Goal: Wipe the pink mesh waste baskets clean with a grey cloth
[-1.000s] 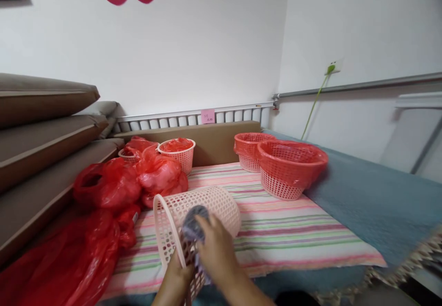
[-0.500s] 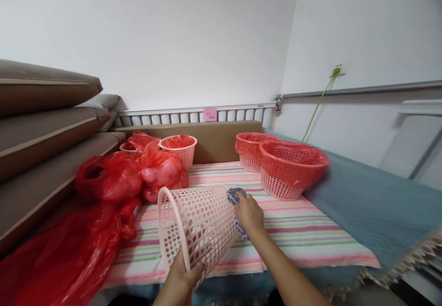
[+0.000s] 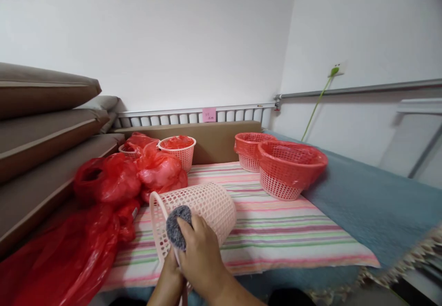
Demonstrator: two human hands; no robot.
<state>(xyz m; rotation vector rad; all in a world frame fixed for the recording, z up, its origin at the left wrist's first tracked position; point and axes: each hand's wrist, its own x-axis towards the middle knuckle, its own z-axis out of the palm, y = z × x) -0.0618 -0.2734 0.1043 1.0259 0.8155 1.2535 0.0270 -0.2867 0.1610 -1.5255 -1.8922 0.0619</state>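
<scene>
A pale pink perforated plastic basket (image 3: 210, 204) lies tilted on its side, its open rim toward the left. My left hand (image 3: 171, 271) grips that rim at the lower front, partly hidden behind the other hand. In my right hand (image 3: 203, 255) is a bunched grey-blue cloth (image 3: 178, 227), pressed to the basket's outer side close to the rim. Below the basket spreads a striped cloth (image 3: 276, 237).
Red plastic bags (image 3: 113, 181) heap up on the left beside stacked cushions (image 3: 44, 126). A bag-lined white basket (image 3: 181, 154) stands behind them. Two more bag-lined baskets, one smaller (image 3: 250, 158) and one larger (image 3: 283, 184), stand at right on the striped cloth.
My right hand has moved the cloth left along the basket, from its base end to near the rim. The basket has shifted slightly left; my left hand keeps its hold.
</scene>
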